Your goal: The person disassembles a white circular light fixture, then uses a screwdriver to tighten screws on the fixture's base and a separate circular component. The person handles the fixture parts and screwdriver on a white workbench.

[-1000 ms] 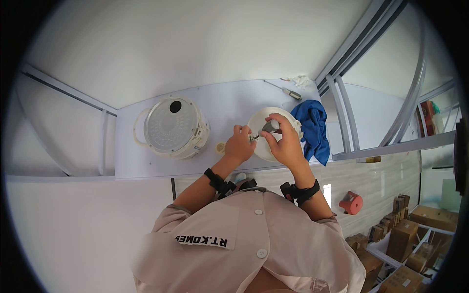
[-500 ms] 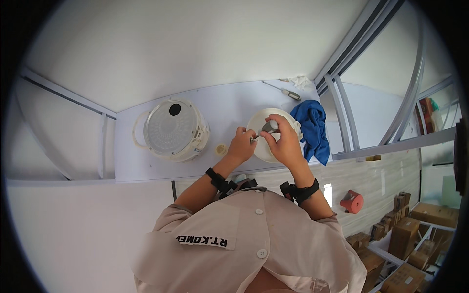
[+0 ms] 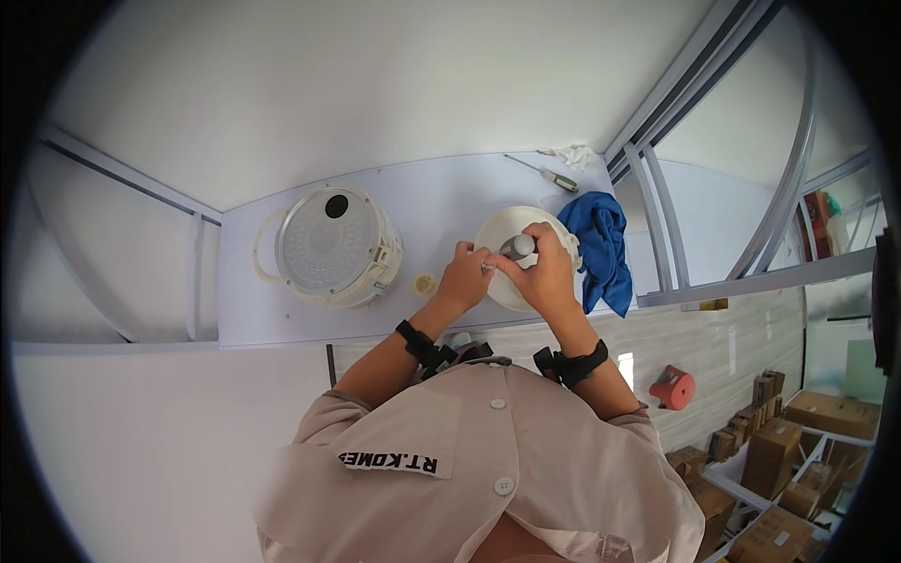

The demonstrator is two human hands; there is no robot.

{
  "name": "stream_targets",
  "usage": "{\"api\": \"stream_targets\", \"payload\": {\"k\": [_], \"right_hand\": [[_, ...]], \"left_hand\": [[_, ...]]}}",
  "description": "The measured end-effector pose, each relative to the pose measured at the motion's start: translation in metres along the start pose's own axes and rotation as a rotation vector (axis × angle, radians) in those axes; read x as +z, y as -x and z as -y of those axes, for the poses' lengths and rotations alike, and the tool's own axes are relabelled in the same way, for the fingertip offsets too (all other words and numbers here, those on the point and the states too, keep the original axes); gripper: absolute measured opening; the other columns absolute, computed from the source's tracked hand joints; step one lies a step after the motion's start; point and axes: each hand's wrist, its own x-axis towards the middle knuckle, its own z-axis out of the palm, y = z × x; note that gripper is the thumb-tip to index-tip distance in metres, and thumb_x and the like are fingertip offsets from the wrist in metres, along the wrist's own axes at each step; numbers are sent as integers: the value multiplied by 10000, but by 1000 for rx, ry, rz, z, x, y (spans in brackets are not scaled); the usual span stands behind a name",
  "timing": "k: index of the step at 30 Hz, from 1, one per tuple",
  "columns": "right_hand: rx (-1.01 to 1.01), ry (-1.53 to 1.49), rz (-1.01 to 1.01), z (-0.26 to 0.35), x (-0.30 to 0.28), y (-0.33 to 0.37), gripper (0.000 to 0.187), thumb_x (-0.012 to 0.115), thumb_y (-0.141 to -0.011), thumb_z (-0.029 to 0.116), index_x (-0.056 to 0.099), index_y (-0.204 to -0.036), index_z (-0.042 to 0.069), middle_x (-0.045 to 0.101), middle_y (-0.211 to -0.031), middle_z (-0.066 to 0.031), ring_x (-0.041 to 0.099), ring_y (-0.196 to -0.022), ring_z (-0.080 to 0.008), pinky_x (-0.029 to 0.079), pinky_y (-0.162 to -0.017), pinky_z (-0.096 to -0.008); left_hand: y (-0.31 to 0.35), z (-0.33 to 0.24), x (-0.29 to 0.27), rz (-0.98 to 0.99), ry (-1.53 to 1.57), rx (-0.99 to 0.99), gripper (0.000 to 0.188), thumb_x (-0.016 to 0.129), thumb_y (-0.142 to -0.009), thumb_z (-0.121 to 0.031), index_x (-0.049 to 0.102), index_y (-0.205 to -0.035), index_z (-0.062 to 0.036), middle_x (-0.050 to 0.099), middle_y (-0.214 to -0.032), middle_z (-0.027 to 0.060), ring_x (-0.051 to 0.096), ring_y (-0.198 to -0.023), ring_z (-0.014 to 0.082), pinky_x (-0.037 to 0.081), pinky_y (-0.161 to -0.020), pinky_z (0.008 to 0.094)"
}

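Observation:
Over a round white lid-like part point(image 3: 500, 225), both hands are close together. My right hand point(image 3: 548, 269) is closed around a screwdriver point(image 3: 517, 248) with a grey handle; its tip is hidden. My left hand point(image 3: 465, 280) is pinched just left of it, and a small pale piece shows at its fingertips, too small to name. To the left stands a white rice-cooker-like body point(image 3: 330, 246) with a round grey face, a black round patch and a loop handle. A small cream round piece point(image 3: 425, 284) lies between that body and my left hand.
A blue cloth point(image 3: 597, 249) lies bunched right of the lid-like part. Farther back are another screwdriver point(image 3: 544, 174) and a crumpled white tissue point(image 3: 575, 157). Metal frame bars point(image 3: 662, 225) border the table's right end. A red stool-like object point(image 3: 673, 388) and cardboard boxes point(image 3: 774, 455) stand below right.
The screwdriver handle has shifted slightly left and tipped. My right thumb has come closer to my left fingertips, covering the shaft seen before. My left hand has hardly moved.

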Motion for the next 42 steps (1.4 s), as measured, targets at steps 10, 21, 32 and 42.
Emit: {"api": "stream_targets", "payload": {"k": [10,21,32,42], "right_hand": [[-83,26,138,14,-7,-13,521,871,-865,131,619,-1321,91,685,-1060,-153,698,-865,-389,576,-754,-436],[-43,48,77,20,-4,-18,494,850,-901,237,661,-1333,88,680,-1043,-157,682,-850,-386,562,-741,-442],[15,123,123,33,-9,-26,466,863,-871,166,737,-1315,102,642,-919,-148,663,-792,-341,554,-683,-442],[-11,-217,245,30,-5,-30,549,762,-893,-15,686,-1421,113,647,-1365,-235,698,-1109,-417,596,-879,-449]], "left_hand": [[-2,2,-1,-7,8,-4,351,738,-966,-216,640,-1286,-111,554,-1376,226,688,-1105,462,583,-954,539],[-4,7,3,-6,47,29,367,733,-953,-143,639,-1300,-69,521,-1422,255,689,-1108,484,585,-955,544],[-10,11,8,23,75,42,347,733,-942,-113,687,-1278,-40,516,-1437,274,683,-1119,498,575,-967,548],[-15,14,7,28,8,-7,339,727,-946,-132,699,-1270,-36,534,-1443,285,670,-1165,494,563,-983,551]]}}
